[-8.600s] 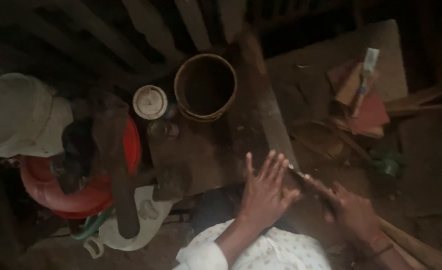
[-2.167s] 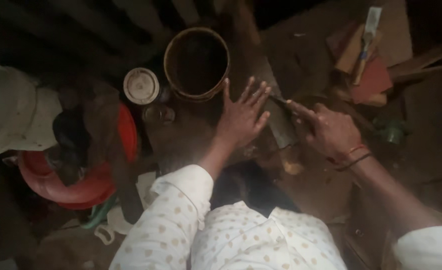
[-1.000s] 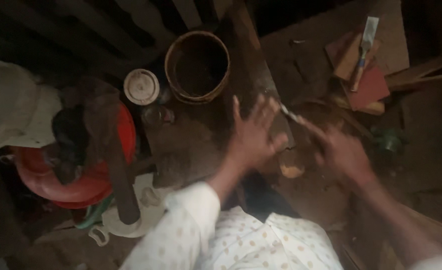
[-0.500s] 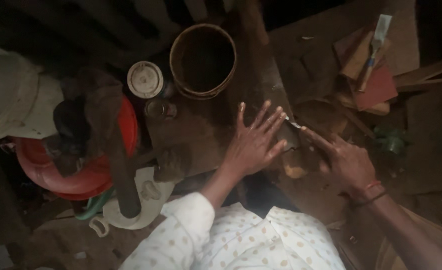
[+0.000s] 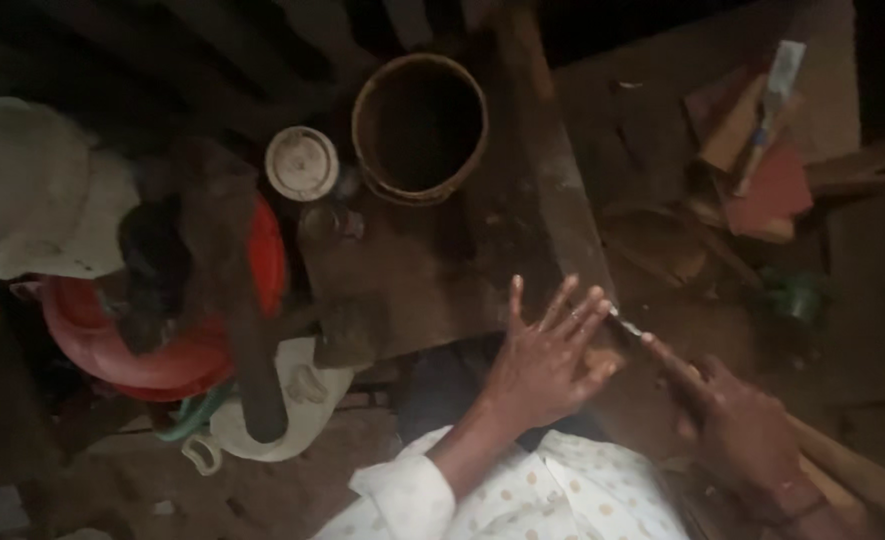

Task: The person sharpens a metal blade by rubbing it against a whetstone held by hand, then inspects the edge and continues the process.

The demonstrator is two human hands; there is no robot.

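My left hand (image 5: 545,358) lies flat with its fingers spread on the near end of a long dark wooden plank (image 5: 554,180), pressing it down. Just to its right, my right hand (image 5: 732,425) grips a thin metal blade (image 5: 624,322) whose tip touches the plank's edge by my left fingertips. The lower part of the blade is hidden in my fist. My cream dotted sleeve (image 5: 522,498) fills the bottom of the view.
An empty round brown tin (image 5: 419,128) stands on a dark board beyond the plank, with a small white lid (image 5: 301,163) to its left. A red basin (image 5: 162,340), a white bag (image 5: 37,200) and a hammer (image 5: 247,330) lie at the left. Wood scraps (image 5: 752,160) sit at the upper right.
Both hands slid back along the plank toward me, from near the tin to its near end. The left hand stayed flat and spread, the right kept the blade.
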